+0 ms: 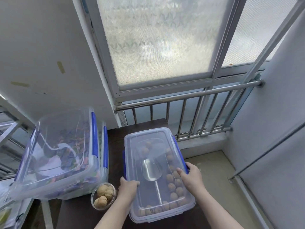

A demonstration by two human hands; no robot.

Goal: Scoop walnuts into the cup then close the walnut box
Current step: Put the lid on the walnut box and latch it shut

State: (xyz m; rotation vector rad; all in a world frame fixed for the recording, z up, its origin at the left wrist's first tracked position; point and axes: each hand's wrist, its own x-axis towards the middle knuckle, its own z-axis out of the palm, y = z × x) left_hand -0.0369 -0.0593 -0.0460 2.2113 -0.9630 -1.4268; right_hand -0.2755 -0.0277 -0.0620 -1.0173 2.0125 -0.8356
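Note:
The walnut box (148, 215), clear plastic with blue clips, sits on a dark table (79, 215). Its clear lid (153, 141) lies on top. Through the lid I see several walnuts (171, 179) along the sides and a metal scoop (151, 171) lying inside. My left hand (127, 189) grips the lid's left edge, thumb on top. My right hand (191, 177) holds the right edge, by a blue clip (186, 167). A small clear cup (103, 195) with three walnuts stands just left of the box.
A larger clear box (57, 154) with blue clips and colourful contents stands at the left, tilted lid on top. Behind the table are a metal railing (189, 96) and a frosted window (165, 38). A concrete floor (212, 171) lies to the right.

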